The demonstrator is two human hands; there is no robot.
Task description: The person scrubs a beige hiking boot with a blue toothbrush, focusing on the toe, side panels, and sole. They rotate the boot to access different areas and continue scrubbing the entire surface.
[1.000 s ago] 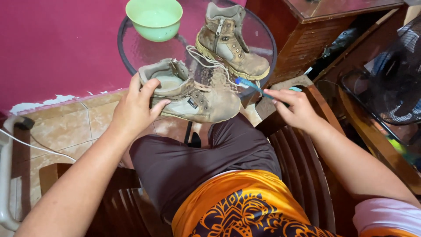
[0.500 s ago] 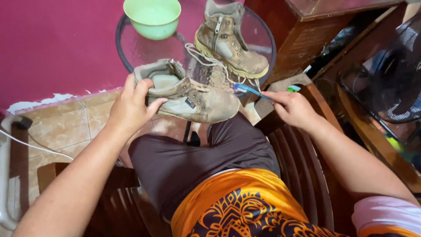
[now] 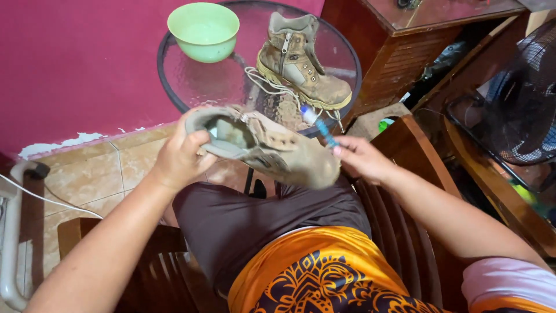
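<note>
My left hand (image 3: 180,156) grips the collar of a dusty tan boot (image 3: 272,148) and holds it sideways above my lap. My right hand (image 3: 362,157) holds a blue-and-white toothbrush (image 3: 318,125) beside the boot's toe, bristle end pointing up and away. A second tan boot (image 3: 301,64) stands upright on the round glass table (image 3: 231,84), its white laces trailing across the glass. A green bowl (image 3: 203,30) sits at the table's far left.
I sit on a dark wooden chair (image 3: 405,191) in brown shorts and an orange patterned shirt. A magenta wall (image 3: 75,64) and tiled floor lie left. A wooden cabinet (image 3: 417,40) and a black fan (image 3: 515,110) stand right. A white pipe (image 3: 11,232) runs at the far left.
My left hand lifted the boot off the table edge and turned it toward my lap. My right hand brought the toothbrush up close to the boot's toe.
</note>
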